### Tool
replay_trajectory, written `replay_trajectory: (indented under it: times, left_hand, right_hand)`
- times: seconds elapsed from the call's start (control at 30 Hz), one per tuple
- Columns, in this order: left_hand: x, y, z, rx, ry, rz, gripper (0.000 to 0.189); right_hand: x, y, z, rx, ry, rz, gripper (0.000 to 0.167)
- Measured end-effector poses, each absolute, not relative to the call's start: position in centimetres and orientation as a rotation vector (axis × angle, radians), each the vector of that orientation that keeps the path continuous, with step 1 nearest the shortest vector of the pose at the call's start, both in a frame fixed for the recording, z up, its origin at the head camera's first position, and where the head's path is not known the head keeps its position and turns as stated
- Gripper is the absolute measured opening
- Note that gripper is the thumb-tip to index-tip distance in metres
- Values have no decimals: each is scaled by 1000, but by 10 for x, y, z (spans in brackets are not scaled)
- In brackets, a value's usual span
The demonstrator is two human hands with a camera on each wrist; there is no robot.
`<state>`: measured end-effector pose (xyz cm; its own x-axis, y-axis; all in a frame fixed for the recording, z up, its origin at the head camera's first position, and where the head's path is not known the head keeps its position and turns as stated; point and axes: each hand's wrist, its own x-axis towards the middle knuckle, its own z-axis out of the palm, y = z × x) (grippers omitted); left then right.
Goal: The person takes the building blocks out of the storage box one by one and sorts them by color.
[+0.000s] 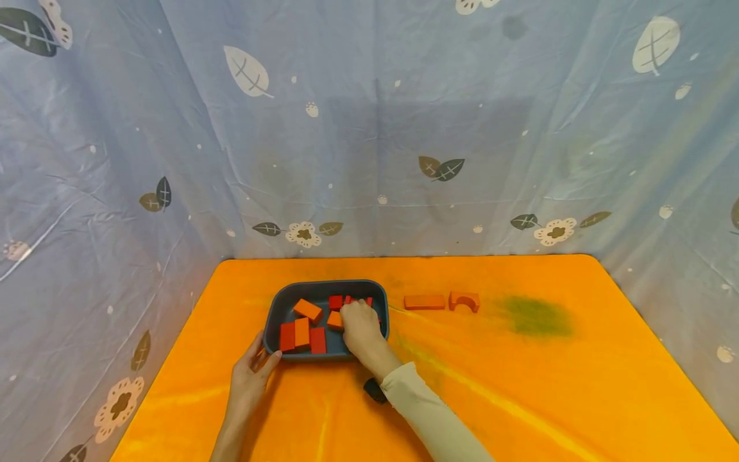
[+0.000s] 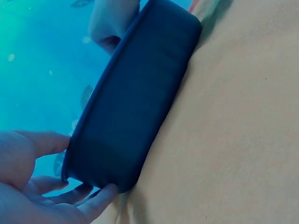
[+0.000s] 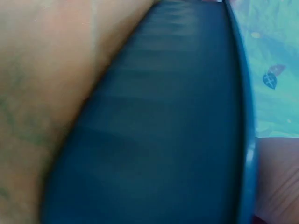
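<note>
A dark grey-blue tray [image 1: 323,357] stands on the orange-covered table with several red and orange blocks in it. My left hand [image 1: 249,375] holds its front left corner, thumb at the rim and fingers along the outer wall, as the left wrist view also shows. Inside the tray's right half is my right hand [image 1: 364,327], bent down among the blocks beside a small orange block [image 1: 335,320] and a red block [image 1: 335,302]. Its fingertips are hidden, so I cannot tell whether they hold a block. An orange block [image 1: 302,333] sits between two red blocks at the front left.
Right of the tray, an orange rectangular block [image 1: 424,302] and an orange arch block [image 1: 464,296] lie on the table [image 1: 519,385]. A small black object [image 1: 375,391] shows by the right wrist. Patterned cloth [image 1: 369,160] hangs behind and at both sides.
</note>
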<state>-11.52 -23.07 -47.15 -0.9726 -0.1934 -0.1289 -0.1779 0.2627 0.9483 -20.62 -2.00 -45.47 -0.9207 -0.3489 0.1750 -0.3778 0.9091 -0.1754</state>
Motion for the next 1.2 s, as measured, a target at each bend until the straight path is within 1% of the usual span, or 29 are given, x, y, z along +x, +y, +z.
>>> replay_trajectory:
  times: [0.07,0.1,0.23,0.3,0.33,0.57,0.67,0.8,0.93,1.2]
  left_hand:
    - [-115,-230,-471,362,-2485,-1864,68]
    - [-116,-230,-472,360,-2481,-1866,68]
    - [-116,-229,-472,354,-2471,-1876,67]
    - [-116,-230,-472,353,-2470,-1879,67]
    - [-116,-230,-473,352,-2469,-1878,68]
    - [-115,-229,-473,358,-2472,-1878,68]
    - [-114,-229,-474,356,-2471,-1883,68]
    - [-115,-228,-474,353,-2459,-1890,68]
    - [-115,-228,-474,362,-2452,-1893,68]
    - [-115,-229,-474,352,-2442,-1916,69]
  right_hand:
    - [-207,-16,-453,599,-2889,353,14]
    - [-210,-15,-458,630,-2847,372,12]
    - [-213,-6,-454,711,-2792,502,8]
    - [-215,-2,-452,771,-2788,545,12]
    - [-213,0,-444,792,-2810,564,12]
    - [-219,11,-439,950,-2791,565,12]
    - [-219,21,-437,978,-2765,708,18]
    - [-220,41,-430,967,-2764,997,26]
    - [-222,63,-426,917,-2786,1239,30]
    - [-224,111,-426,841,-2699,1430,32]
